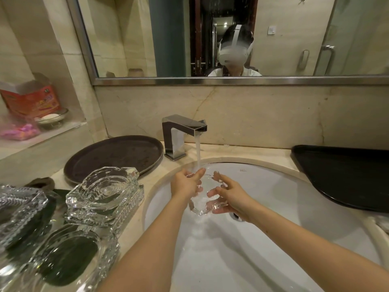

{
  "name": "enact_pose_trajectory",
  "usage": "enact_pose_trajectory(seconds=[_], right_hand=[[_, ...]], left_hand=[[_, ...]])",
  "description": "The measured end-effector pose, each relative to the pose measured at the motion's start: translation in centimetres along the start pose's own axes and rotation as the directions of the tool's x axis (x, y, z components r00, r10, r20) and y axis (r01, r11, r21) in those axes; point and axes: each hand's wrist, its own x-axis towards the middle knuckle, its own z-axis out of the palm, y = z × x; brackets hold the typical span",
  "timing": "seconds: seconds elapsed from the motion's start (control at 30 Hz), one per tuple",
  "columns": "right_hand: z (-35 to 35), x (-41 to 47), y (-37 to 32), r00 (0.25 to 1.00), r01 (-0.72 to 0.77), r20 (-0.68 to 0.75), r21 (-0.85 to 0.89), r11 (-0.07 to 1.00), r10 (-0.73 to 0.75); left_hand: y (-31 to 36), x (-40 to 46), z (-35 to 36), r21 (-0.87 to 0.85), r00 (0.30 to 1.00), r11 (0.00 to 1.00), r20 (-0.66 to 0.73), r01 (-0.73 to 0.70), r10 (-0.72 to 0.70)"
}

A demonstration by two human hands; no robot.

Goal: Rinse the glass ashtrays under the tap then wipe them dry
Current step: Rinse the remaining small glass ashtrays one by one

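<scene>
**Rinse in hand: one ashtray under the tap**

- Mirror [210, 36]: spans the wall above the basin.
- Table [151, 180]: pale stone, carrying everything below.
- Sink [273, 207]: white oval bowl, set into the table.
- Black tray [347, 175]: right of the sink, nothing visible on it.
- Round tray [113, 157]: dark, behind the left-hand glassware, just beside the tap.
- Stack [105, 197]: at least two glass ashtrays piled on the table left of the sink; further glass pieces [63, 260] lie nearer, over something dark. Whether these are rinsed or waiting, I cannot tell.
- Tap [183, 135]: chrome, square; water [198, 154] running.
- Ashtray [202, 199]: clear glass, held over the bowl, tilted, stream falling at its upper edge.
- Left hand [187, 184]: fingers curled round the ashtray's left rim.
- Right hand [229, 197]: fingers spread against its right side and underside, supporting rather than clamping.

Step judged: rinsing, not yet wiping. Next move likely calls for turning the piece so water reaches every face, then a firm two-handed lift out, since wet glass slips. No cloth is plainly identifiable; one must be found for drying.
</scene>
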Motion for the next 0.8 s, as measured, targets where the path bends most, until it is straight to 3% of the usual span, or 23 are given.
enact_pose_trajectory(seconds=[0.13, 0.27, 0.4, 0.47, 0.5, 0.57, 0.63, 0.73, 0.8], right_hand=[[0.0, 0.2, -0.3, 0.996, 0.060, -0.061, -0.010, 0.998, -0.060], [-0.7, 0.8, -0.3, 0.973, 0.104, -0.201, -0.073, 0.992, -0.117], [-1.1, 1.2, -0.2, 0.947, 0.113, -0.279, -0.180, 0.977, -0.161], [-1.0, 1.4, -0.5, 0.915, 0.109, -0.334, -0.335, 0.936, -0.226], [-0.9, 1.6, -0.5, 0.896, 0.097, -0.332, -0.504, 0.858, -0.296], [-0.3, 2.1, -0.2, 0.883, 0.033, -0.234, -0.833, 0.552, -0.408], [1.3, 2.2, 0.2, 0.902, -0.020, -0.159, -0.944, 0.329, -0.401], [3.1, 2.2, 0.8, 0.950, -0.038, -0.109, -0.970, 0.239, -0.294], [3.0, 2.2, 0.9, 0.952, -0.007, -0.067, -0.980, 0.198, -0.298]], left_hand=[[0.1, 0.2, 0.0, -0.030, 1.000, 0.999, 0.006, -0.025, 0.025], [0.3, -0.1, 0.3, -0.129, 0.991, 0.991, 0.126, -0.018, 0.034], [0.5, -0.1, 0.6, -0.201, 0.971, 0.979, 0.241, 0.041, 0.009], [0.7, -0.2, 0.6, -0.297, 0.961, 0.950, 0.276, 0.096, -0.011], [0.8, -0.2, 0.6, -0.344, 0.959, 0.931, 0.281, 0.120, -0.020], [0.9, -0.2, 0.6, -0.414, 0.960, 0.897, 0.277, 0.158, -0.041], [0.9, -0.2, 0.4, -0.418, 0.965, 0.890, 0.252, 0.181, -0.078], [0.6, -0.2, 0.1, -0.241, 0.964, 0.960, 0.251, 0.146, -0.084], [0.4, 0.0, 0.2, -0.217, 0.968, 0.969, 0.244, 0.116, -0.062]])
